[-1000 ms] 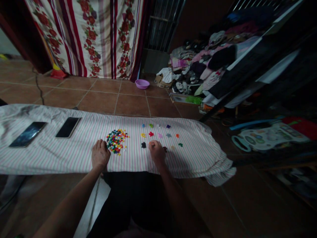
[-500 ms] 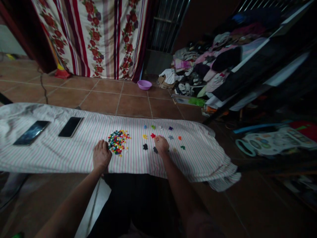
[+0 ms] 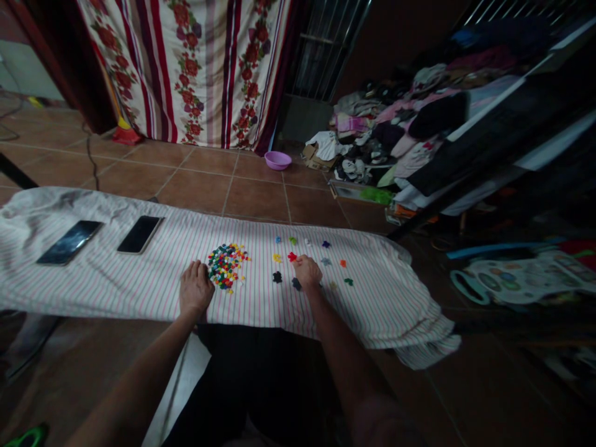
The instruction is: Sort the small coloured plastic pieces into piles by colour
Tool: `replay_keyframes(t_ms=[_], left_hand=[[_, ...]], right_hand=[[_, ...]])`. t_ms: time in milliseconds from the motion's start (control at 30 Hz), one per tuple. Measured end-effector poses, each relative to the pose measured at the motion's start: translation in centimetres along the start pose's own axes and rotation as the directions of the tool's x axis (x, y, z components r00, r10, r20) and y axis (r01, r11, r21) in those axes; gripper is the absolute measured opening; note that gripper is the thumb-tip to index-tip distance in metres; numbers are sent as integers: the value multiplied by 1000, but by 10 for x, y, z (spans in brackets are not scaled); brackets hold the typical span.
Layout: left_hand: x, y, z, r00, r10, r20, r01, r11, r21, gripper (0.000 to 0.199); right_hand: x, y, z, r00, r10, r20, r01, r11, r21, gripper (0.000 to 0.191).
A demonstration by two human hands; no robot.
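Observation:
My left hand [image 3: 196, 287] rests palm down on the striped cloth, its fingers lying beside a mixed pile of small coloured plastic pieces [image 3: 226, 267]. My right hand [image 3: 307, 272] is closed in a pinch, fingertips at a small red cluster [image 3: 292, 256]; whatever they hold is too small to make out. Sorted by colour around it lie a yellow cluster [image 3: 277, 257], a black one [image 3: 277, 277], a dark grey one [image 3: 297, 284] partly behind the hand, a light grey one [image 3: 325, 261], an orange one [image 3: 343, 263] and a green one [image 3: 349, 282]. Farther back are blue, lime, white and purple clusters.
Two phones, one glossy [image 3: 69, 243] and one dark [image 3: 140, 234], lie at the left on the striped cloth [image 3: 177, 236]. Beyond the table are a purple basin [image 3: 278, 161], a floral curtain [image 3: 214, 74] and heaped clothes [image 3: 372, 124]. A toy panel [image 3: 526, 276] stands at the right.
The whole view has shifted slightly to the right. My right hand stays pinched near the red cluster, and my left hand stays beside the pile.

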State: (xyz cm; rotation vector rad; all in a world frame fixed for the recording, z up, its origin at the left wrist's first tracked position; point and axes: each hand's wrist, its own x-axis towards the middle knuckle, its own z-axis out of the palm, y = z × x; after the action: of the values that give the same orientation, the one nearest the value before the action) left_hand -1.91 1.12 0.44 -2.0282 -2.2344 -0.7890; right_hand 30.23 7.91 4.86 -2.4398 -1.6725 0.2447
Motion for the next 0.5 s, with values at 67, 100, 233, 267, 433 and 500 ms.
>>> replay_keyframes(t_ms=[67,100,233,267,433,500], left_hand=[[0,0,0,1000,5,0,-5,1000,10,33],[0,0,0,1000,6,0,-6,1000,11,34],[1,0,0,1000,8,-5,-8,1000,1,34],[1,0,0,1000,8,-8,-8,1000,-3,34],[1,0,1,1000,3,-7,-4,1000,-5,35],[1,0,1,1000,0,-1,0,1000,-4,36]], right_hand=[[0,0,-1,1000,-7,-6,7,1000,2,20],[0,0,-2,1000,-12,-9,12,1000,1,20],[0,0,-6,1000,-26,-15,26,1000,-6,20],[0,0,-7,1000,-24,-16,24,1000,-9,20],[-3,-8,-9,998,-49,-46,48,999,-14,26],[-4,-15,-9,994,-88,-64,87,996,-7,28]])
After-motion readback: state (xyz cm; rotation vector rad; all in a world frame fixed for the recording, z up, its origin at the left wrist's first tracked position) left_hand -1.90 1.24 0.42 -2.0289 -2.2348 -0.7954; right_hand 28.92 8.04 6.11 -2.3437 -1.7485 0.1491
